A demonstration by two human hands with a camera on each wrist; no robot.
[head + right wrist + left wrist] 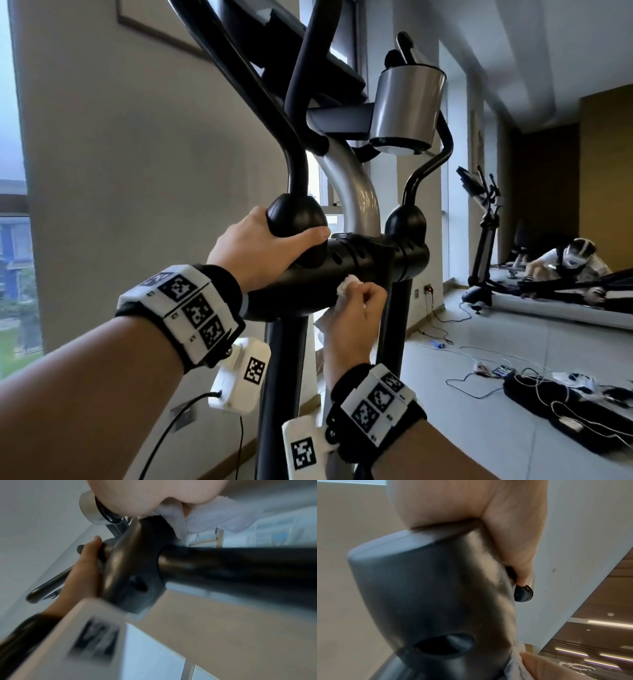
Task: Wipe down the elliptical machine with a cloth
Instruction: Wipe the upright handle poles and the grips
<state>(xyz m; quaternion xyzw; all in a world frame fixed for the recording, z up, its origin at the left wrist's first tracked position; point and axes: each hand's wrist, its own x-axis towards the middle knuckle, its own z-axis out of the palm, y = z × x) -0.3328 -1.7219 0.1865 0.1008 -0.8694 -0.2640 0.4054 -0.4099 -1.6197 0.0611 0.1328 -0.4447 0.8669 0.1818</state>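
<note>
Left hand (263, 250) grips elliptical machine (342, 267); right hand (356, 308) presses cloth (347, 284) underneath.

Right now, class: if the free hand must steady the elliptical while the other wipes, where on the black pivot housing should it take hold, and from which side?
Grip the rounded black cap at the housing's left end, coming from the left. Its dome fits a curled palm, as the left hand shows, leaving the cross tube free for the right hand and white cloth.
</note>
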